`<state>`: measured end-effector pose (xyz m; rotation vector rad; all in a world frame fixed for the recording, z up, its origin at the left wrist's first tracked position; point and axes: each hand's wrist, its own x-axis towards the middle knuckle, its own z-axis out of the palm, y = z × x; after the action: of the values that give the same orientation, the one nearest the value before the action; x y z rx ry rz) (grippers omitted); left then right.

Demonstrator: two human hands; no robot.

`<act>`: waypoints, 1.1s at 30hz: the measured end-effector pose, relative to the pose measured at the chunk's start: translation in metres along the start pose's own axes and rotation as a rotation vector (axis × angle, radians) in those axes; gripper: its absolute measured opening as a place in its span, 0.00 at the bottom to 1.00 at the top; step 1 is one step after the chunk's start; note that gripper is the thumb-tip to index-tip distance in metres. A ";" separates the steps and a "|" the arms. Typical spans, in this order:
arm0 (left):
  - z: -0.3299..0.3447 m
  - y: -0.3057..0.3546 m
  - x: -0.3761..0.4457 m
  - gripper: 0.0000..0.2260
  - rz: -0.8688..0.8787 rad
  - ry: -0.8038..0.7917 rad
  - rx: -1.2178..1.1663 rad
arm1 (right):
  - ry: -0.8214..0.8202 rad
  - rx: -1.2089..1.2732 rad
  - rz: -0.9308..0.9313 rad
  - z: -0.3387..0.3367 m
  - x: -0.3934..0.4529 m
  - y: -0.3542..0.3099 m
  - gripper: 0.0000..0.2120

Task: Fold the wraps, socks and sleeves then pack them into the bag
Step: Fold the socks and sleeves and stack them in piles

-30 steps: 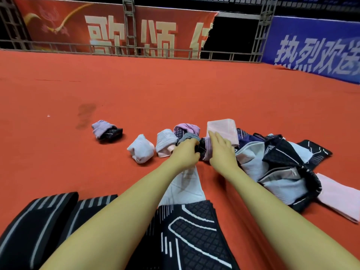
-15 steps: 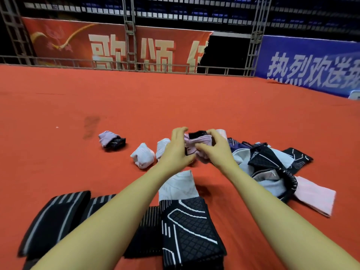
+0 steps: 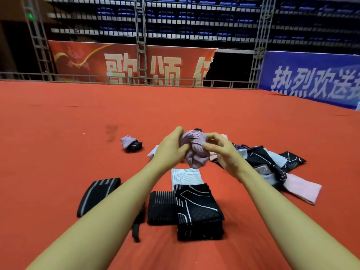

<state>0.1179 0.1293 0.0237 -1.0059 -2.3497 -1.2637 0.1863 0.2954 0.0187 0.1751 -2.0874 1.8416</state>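
Both my hands hold a bunched lilac ribbed sock point(image 3: 194, 151) above the red carpet. My left hand point(image 3: 171, 148) grips its left side, and my right hand point(image 3: 222, 151) pinches its right side between thumb and fingers. Under the sock lies a white patterned sleeve point(image 3: 186, 177). A folded stack of black sleeves with white lines point(image 3: 198, 211) sits close to me, beside a folded black striped wrap point(image 3: 160, 207) and another black wrap with grey stripes point(image 3: 97, 193). To the right is an unfolded pile of black and pale sleeves point(image 3: 261, 162) with a pink piece point(image 3: 300, 189). No bag is in view.
A rolled lilac-and-black sock bundle point(image 3: 131, 143) lies to the left on the carpet point(image 3: 58, 152). A white rolled sock point(image 3: 153, 152) peeks out behind my left hand. A metal railing point(image 3: 97, 77) and banners border the far edge.
My hands lifted the lilac sock off the row of socks and raised it toward me, bunching it between them. My head tilted up, so the stands now show.
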 end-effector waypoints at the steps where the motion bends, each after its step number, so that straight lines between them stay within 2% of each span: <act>1: -0.003 0.002 -0.003 0.07 -0.010 0.024 -0.005 | -0.027 0.015 -0.003 0.002 -0.005 0.001 0.17; 6: -0.014 0.012 -0.011 0.07 -0.017 0.097 0.143 | -0.087 0.098 0.000 0.007 -0.021 0.001 0.16; 9: -0.018 0.018 -0.016 0.08 -0.048 0.124 0.263 | -0.085 0.019 0.010 0.016 -0.028 -0.005 0.13; 10: -0.019 0.020 -0.018 0.09 -0.067 0.135 0.289 | -0.033 -0.005 0.008 0.020 -0.029 -0.007 0.11; 15: -0.019 0.036 -0.028 0.11 -0.070 0.196 0.340 | 0.401 -0.326 -0.113 0.028 -0.019 -0.017 0.13; 18: -0.017 0.039 -0.030 0.11 -0.017 0.177 0.291 | 0.492 -0.541 -0.092 0.031 -0.017 -0.018 0.13; 21: -0.015 0.029 -0.032 0.10 -0.027 0.062 0.084 | 0.452 -0.467 -0.108 0.033 -0.019 -0.018 0.13; 23: -0.016 0.028 -0.036 0.13 -0.043 -0.050 -0.045 | 0.394 -0.386 -0.112 0.034 -0.023 -0.021 0.19; 25: -0.017 0.030 -0.036 0.10 -0.029 -0.063 -0.154 | 0.348 -0.342 -0.123 0.035 -0.030 -0.025 0.23; 28: -0.018 0.030 -0.032 0.05 -0.025 -0.057 -0.174 | 0.307 -0.257 -0.116 0.040 -0.038 -0.033 0.22; 33: -0.021 0.031 -0.034 0.18 -0.122 -0.105 -0.268 | 0.316 -0.218 -0.075 0.038 -0.038 -0.035 0.18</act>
<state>0.1623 0.1083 0.0367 -1.0426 -2.3961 -1.6449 0.2259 0.2482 0.0354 -0.0864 -2.0079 1.4750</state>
